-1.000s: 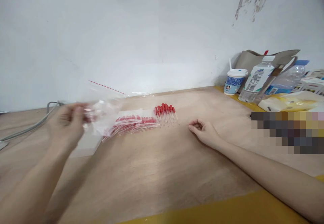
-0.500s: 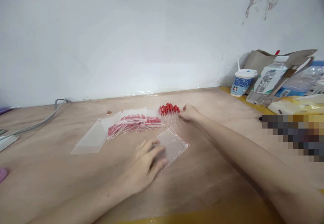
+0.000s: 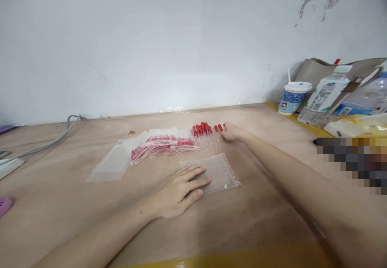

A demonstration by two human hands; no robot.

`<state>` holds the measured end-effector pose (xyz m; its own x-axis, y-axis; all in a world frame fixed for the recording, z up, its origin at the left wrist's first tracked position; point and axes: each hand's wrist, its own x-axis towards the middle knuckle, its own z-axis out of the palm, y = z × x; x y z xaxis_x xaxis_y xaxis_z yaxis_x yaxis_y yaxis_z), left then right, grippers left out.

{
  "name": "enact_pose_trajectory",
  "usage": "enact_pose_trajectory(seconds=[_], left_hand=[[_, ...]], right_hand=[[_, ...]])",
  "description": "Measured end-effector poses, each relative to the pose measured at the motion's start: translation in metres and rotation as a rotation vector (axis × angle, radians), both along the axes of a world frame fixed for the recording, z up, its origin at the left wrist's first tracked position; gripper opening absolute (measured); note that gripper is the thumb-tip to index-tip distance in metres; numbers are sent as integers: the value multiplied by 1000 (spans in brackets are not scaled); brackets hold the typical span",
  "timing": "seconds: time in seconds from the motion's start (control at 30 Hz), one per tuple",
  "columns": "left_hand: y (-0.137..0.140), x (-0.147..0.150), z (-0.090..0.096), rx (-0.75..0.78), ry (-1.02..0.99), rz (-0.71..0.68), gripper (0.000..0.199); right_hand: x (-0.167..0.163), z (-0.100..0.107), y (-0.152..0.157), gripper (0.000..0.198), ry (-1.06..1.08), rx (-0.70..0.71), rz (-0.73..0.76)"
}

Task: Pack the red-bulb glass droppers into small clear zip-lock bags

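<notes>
My left hand [image 3: 184, 189] lies with fingers stretched out and apart over a clear zip bag [image 3: 219, 175]. The bag is flat on the table, its red-lined zip edge to the right. Farther out, my right hand [image 3: 232, 131] has its fingers pinched at what looks like a red-topped dropper, mostly hidden by them; a thin stem shows below. Two similar droppers [image 3: 216, 128] lie just left of those fingers. Beyond them is a cluster of several red-topped droppers [image 3: 204, 128] with thin clear stems. Filled zip bags [image 3: 163, 147] with red tops inside overlap on the left.
Flat translucent bags [image 3: 109, 165] lie at the left end of the filled ones. A grey cable [image 3: 57, 141] runs along the left. At the right stand a paper cup [image 3: 293, 98] and a tilted plastic bottle [image 3: 326, 94], near a grey bag [image 3: 311, 68]. A wall closes off the back.
My left hand has flattened onto the clear bag, which has turned and shifted right. My right hand has moved slightly right, and a few droppers now lie apart from the cluster.
</notes>
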<state>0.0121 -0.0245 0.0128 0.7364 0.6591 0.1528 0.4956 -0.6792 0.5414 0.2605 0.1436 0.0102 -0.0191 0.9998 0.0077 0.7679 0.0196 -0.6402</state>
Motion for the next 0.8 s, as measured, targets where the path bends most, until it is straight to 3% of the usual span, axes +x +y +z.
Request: enact_pose_trajectory(seconds=[0.17,0.3,0.37,0.47,0.67,0.8], left_hand=[[-3,1,-6,111,-26,73,36],[0,1,-8,141,-74,136,32],[1,0,-9,142,-43,136,33],[3,-1,-10,161,32,134,36],[4,-3,-12,184,84,124,37],[4,-1,-12,181,90,130,36]], right_hand=[[8,-6,-15,54,180,-55,-30],[15,-12,-59,50,382,-27,-21],[19,-18,-85,54,644,-25,27],[25,-26,-112,62,823,6,68],[22,-27,-122,64,954,123,-80],[14,-21,-123,64,949,128,-75]])
